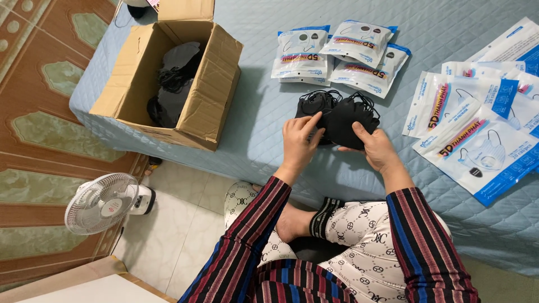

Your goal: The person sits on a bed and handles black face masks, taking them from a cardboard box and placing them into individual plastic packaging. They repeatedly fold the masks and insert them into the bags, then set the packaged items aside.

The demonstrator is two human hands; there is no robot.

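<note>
Far left, on the tiled floor: a small white fan [102,203], standing beside the edge of a pale blue quilted mattress [264,134]. On the mattress's left corner sits an open cardboard box [208,101], flaps up, holding a loose heap of black masks [174,78] with tangled ear loops. Moving right, near the middle: the left hand [297,143] rests on a stack of black face masks [337,115], fingers together and bent, thumb and fingertips pinching the stack's left edge. The masks are matte black, soft-looking, curved in outline, with thin black elastic loops curling out along the top; the stack sits just above the mattress surface, between both hands. The right hand [377,148] grips the stack from below and right, thumb pressed across the front of the masks, remaining fingers closed behind it. Beyond the hands, a small pile of filled white-and-blue pouches [342,56] lies flat. Far right: a spread of flat, empty-looking white-and-blue pouches [477,146], overlapping, each printed with a mask drawing. Striped sleeves and patterned trousers fill the lower view.
</note>
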